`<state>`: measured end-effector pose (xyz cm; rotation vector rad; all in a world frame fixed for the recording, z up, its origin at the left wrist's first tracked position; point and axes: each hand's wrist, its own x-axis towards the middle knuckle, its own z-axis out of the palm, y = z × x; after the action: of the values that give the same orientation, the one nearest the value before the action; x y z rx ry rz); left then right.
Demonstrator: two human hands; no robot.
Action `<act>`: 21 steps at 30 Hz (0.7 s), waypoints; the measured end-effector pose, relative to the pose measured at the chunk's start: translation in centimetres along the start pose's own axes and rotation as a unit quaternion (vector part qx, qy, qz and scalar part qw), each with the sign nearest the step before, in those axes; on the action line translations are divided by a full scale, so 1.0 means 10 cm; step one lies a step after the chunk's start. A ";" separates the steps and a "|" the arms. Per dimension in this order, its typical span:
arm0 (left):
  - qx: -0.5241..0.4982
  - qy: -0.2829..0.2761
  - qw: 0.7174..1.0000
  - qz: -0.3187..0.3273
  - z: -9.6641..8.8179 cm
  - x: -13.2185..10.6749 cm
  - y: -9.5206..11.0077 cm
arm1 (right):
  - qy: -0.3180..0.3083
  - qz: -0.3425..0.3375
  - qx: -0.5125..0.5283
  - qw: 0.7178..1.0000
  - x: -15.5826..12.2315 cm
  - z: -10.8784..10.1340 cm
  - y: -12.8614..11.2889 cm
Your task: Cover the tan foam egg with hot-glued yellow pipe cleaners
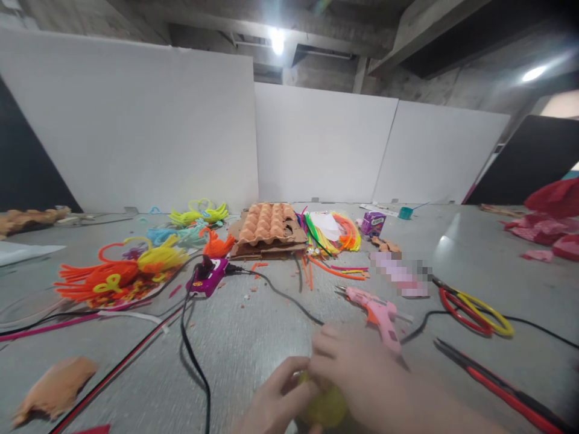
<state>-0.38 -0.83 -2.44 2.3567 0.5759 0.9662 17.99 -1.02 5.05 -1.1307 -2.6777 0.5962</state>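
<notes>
Cupped from both sides in a narrow grip, a rounded yellow object (323,407), too blurred to name, low at the bottom of the view, between the left hand (275,401) and the right hand (353,377), apparently for steadiness. Laid just beyond the right hand, seemingly for easy reach, a pink hot glue gun (377,316), with a black cord (423,325) trailed across the gray work surface (244,355) and red-and-yellow-handled scissors (474,313) nearby.

The rounded yellow object (324,407) is partly hidden.
</notes>
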 end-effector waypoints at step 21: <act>0.029 -0.018 0.998 -0.043 -0.01 -0.05 -0.03 | 0.052 0.058 -0.054 0.996 -0.10 -0.03 0.07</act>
<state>-0.87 -0.84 -2.79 2.3745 0.6941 0.8787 19.22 -1.19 4.96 -1.3161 -2.5969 0.4030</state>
